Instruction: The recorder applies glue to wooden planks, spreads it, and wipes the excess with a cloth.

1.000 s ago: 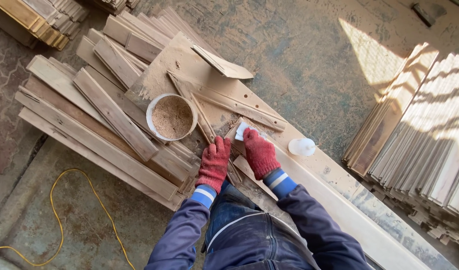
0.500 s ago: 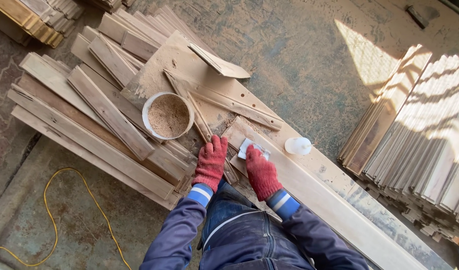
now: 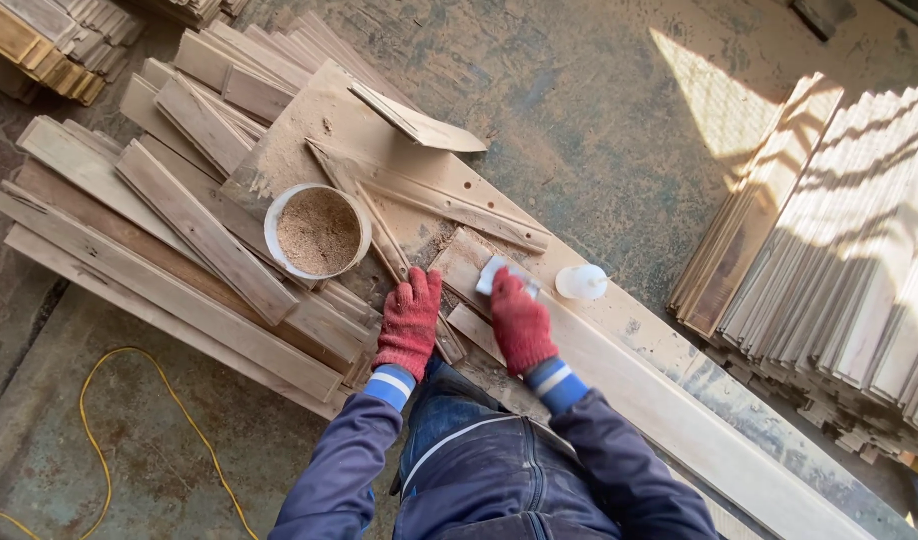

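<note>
red knitted gloves cover both hands, and the white bucket of sawdust (image 3: 318, 231) serves as the landmark for everything else. just right of the bucket and slightly below it, the left hand (image 3: 410, 322) lies flat on the ends of thin wood strips (image 3: 379, 232), fingers together and stretched forward, gripping nothing. further right of the bucket, the right hand (image 3: 519, 322) has its fingers curled down onto a small pale scraper (image 3: 501, 275), pressing it against a short wooden piece (image 3: 461, 262) that rests on the long pale board (image 3: 669, 410). the board runs from beside the bucket down and away to the right. a white squeeze bottle (image 3: 582, 282) lies on its side on that board, further right of the bucket than the scraper and just beside the right hand. left of the bucket and under it sits a stack of rough planks (image 3: 169, 250). well below the bucket and to its left, a yellow cable (image 3: 164, 410) loops across the floor. far to the bucket's right, bundled slats (image 3: 839, 260) lie in sunlight.
</note>
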